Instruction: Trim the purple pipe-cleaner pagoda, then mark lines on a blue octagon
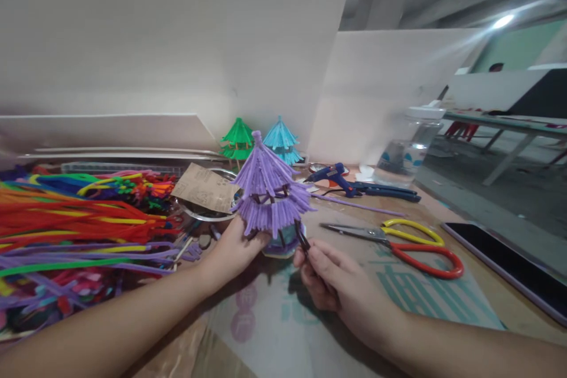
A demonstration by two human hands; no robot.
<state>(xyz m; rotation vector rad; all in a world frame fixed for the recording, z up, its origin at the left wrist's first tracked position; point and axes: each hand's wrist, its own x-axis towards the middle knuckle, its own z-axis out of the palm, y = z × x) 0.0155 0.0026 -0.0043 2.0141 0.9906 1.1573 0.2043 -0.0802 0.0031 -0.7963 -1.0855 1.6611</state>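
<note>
A purple two-tiered pavilion model made of pipe cleaners is held up over the cardboard by my left hand. The fingers of that hand are wrapped round its lower left side and partly hidden behind it. My right hand pinches a dark brown pipe-cleaner piece, whose upper end reaches the model's lower right edge. Whether that end is fixed to the model I cannot tell. Red- and yellow-handled scissors lie to the right of my right hand.
Bundles of coloured pipe cleaners cover the left side. Green and light blue pavilion models stand behind. A blue glue gun, pliers, a plastic jar and a phone are at right. White boards wall the back.
</note>
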